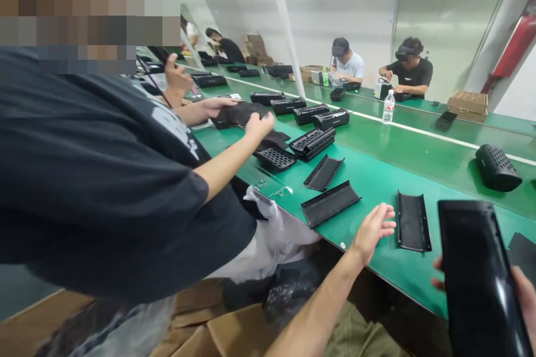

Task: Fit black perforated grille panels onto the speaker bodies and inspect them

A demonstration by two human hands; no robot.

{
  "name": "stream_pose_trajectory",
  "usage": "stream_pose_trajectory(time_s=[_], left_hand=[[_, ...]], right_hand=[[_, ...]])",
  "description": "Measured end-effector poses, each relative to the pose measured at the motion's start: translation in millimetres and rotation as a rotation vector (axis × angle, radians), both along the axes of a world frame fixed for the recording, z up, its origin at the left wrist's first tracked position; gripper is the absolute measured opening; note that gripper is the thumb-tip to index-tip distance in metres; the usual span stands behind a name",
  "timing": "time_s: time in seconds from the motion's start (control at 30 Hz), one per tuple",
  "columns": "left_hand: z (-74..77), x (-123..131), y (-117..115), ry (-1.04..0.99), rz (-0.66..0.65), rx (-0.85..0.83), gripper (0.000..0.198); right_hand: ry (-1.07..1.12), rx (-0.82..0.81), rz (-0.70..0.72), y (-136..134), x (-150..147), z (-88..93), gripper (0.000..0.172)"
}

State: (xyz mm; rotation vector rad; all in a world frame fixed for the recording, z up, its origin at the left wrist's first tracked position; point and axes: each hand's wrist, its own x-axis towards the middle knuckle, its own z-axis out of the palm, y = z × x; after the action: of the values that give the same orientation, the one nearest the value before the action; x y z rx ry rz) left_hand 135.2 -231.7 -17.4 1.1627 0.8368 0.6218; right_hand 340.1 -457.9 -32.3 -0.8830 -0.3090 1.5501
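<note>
Glossy black speaker panel (481, 279) held up in our right hand (525, 304), at the lower right of the frame, its bottom end cut off. Our fingertips (438, 274) wrap its left edge; the rest of the grip is hidden behind the panel. Our left hand (372, 232), fingers spread, hovers over the green workbench (377, 234), near a curved black shell half (414, 223). A co-worker's black sleeve (104, 189) blocks much of our left view, with a blurred patch above it. Below the bench edge, a crumpled black plastic bag (288, 295) lies against cardboard cartons (218, 323); what the cartons hold is hidden.
</note>
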Motion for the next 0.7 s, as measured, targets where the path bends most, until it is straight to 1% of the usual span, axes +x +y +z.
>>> stream_pose_trajectory(time_s=[0.03, 0.1, 0.17, 0.27, 0.33, 0.4, 0.47, 0.5, 0.57, 0.63, 0.67, 0.7], left_hand=[[-6.1, 14.6, 11.6, 0.063, 0.012, -0.016, 0.073], [-17.3, 36.0, 33.6, 0.164, 0.002, -0.021, 0.062], [-24.9, 49.2, 50.6, 0.249, -0.028, -0.009, 0.051], [-29.5, 60.6, 64.0, 0.323, -0.085, 0.032, 0.038], [-30.7, 64.5, 65.9, 0.332, -0.113, 0.057, 0.034], [-31.9, 65.3, 63.3, 0.302, -0.111, 0.066, 0.031], [-33.5, 62.8, 55.5, 0.236, -0.073, 0.054, 0.028], [-34.2, 60.6, 49.4, 0.193, -0.045, 0.039, 0.028], [-34.7, 55.3, 33.5, 0.098, 0.017, -0.013, 0.039], [-33.4, 50.0, 14.8, 0.018, 0.074, -0.063, 0.053], [-32.0, 47.5, 5.7, -0.018, 0.074, -0.105, 0.062], [-30.3, 45.2, -2.8, -0.066, 0.044, -0.182, 0.07]], right_hand=[[0.018, -0.012, -0.071, 7.4, 18.8, 5.1, 0.08], [-0.002, -0.03, -0.193, 29.8, 48.5, 8.0, 0.076], [-0.028, -0.048, -0.288, 56.7, 64.0, 4.4, 0.068], [-0.01, -0.076, -0.451, 92.9, 64.0, -2.9, 0.051], [0.017, -0.094, -0.533, 108.3, 57.7, -5.3, 0.043], [0.039, -0.112, -0.564, 114.3, 51.9, -4.6, 0.038], [0.058, -0.141, -0.579, 111.8, 46.9, 0.6, 0.037], [0.068, -0.159, -0.572, 108.4, 44.0, 5.1, 0.039], [0.094, -0.198, -0.523, 99.8, 37.1, 16.8, 0.051], [0.127, -0.219, -0.445, 90.9, 29.4, 28.2, 0.071], [0.141, -0.205, -0.41, 86.7, 26.1, 32.2, 0.078], [0.147, -0.168, -0.39, 82.8, 23.5, 34.5, 0.081]])
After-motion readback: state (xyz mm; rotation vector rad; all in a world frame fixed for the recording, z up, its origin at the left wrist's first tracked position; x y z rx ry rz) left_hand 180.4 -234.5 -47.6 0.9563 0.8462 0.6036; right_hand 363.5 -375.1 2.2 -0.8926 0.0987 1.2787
